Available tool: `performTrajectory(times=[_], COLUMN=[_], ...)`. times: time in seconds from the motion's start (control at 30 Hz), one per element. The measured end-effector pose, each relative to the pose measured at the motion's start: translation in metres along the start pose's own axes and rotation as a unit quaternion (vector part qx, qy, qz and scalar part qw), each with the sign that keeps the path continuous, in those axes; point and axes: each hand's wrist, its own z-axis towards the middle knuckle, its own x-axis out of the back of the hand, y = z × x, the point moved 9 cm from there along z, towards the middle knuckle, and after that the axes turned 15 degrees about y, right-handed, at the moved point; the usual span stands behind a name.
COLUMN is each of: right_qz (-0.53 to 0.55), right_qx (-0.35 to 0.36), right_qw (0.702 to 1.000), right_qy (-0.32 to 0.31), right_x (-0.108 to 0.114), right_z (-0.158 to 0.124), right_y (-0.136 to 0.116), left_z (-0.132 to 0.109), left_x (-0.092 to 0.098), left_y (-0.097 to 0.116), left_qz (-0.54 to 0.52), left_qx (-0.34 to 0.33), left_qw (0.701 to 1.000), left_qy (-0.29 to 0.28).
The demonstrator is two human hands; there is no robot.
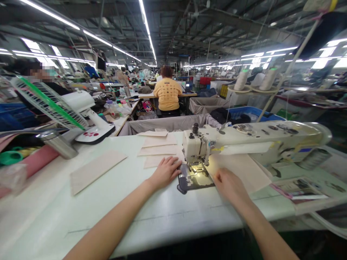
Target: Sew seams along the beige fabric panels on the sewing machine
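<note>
One beige fabric panel (241, 169) flat on the white surface (81, 209), under the sewing machine (257, 139) arm; right hand (229, 184) on its near edge, fingers blurred, apart or together unclear; left hand (166, 172) flat, fingers loosely apart, touching stacked beige pieces (158, 150); desk fan (54, 104) far left

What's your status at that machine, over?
Left hand open, flat by stacked beige cloth pieces. Right hand, blurred, on beige cloth panel under white sewing machine.

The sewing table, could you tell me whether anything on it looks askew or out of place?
Mildly: one beige fabric piece lies slanted on its own at the left of the table, apart from the overlapping pieces beside the sewing machine. Nothing looks spilled or damaged.
</note>
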Motion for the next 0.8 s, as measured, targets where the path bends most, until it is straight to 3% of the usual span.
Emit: performTrajectory(times=[0.17,0.23,0.33,0.4,0.43,0.5,0.57,0.67,0.8], right_qz=[0.186,0.225,0.164,0.127,0.132,0.175,0.23,0.28,0.284], right_qx=[-0.106,-0.138,-0.174,-0.157,-0.137,-0.093,-0.063,-0.032,0.012], right_qw=[0.976,0.964,0.971,0.979,0.982,0.976,0.958,0.925,0.906], right_qy=[-0.04,-0.027,0.021,0.017,-0.01,-0.089,-0.161,-0.253,-0.314], right_x=[-0.007,0.0,0.026,0.041,0.043,0.042,0.038,0.03,0.024], right_z=[0.007,0.011,0.011,0.003,-0.003,-0.022,-0.043,-0.07,-0.093], right_y=[0.032,0.042,0.049,0.032,0.016,-0.025,-0.067,-0.107,-0.096], left_z=[0.019,0.024,0.018,0.004,-0.004,-0.023,-0.042,-0.059,-0.08], left_x=[0.005,0.011,0.019,0.026,0.033,0.059,0.074,0.072,0.072], left_y=[-0.017,-0.008,0.028,0.059,0.076,0.11,0.13,0.139,0.119], left_qz=[0.038,0.052,0.054,0.04,0.028,-0.027,-0.086,-0.139,-0.143], left_qx=[0.014,0.021,0.007,-0.02,-0.045,-0.133,-0.21,-0.274,-0.255], left_qw=[0.999,0.998,0.997,0.996,0.994,0.969,0.943,0.939,0.955], left_qy=[0.016,0.034,0.055,0.071,0.095,0.206,0.243,0.154,0.053])
